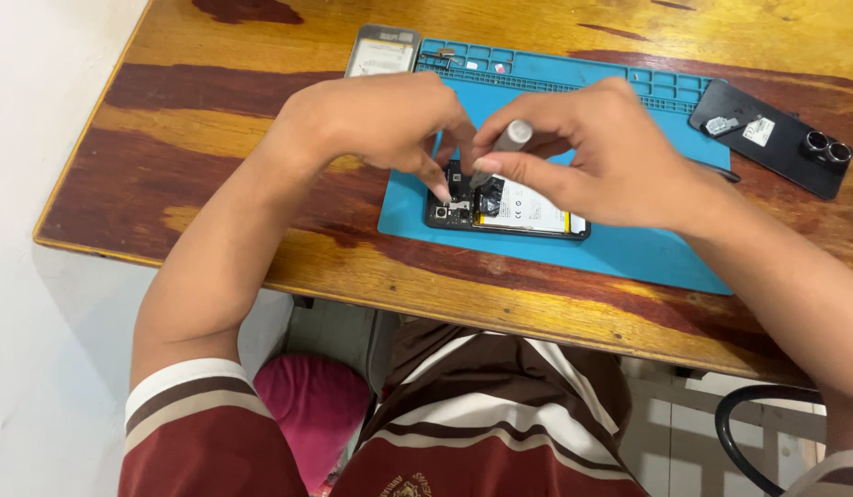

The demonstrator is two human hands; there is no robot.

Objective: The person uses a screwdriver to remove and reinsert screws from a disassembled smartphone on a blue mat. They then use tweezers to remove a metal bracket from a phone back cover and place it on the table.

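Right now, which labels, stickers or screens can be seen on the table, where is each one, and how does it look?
Battery label: white rectangle with small dark marks, inside the opened phone on the blue mat, below both hands.
Display panel: pale grey rectangle in a dark frame, at the mat's far left corner.
Sticker: small white square on the black back cover, right of the mat.
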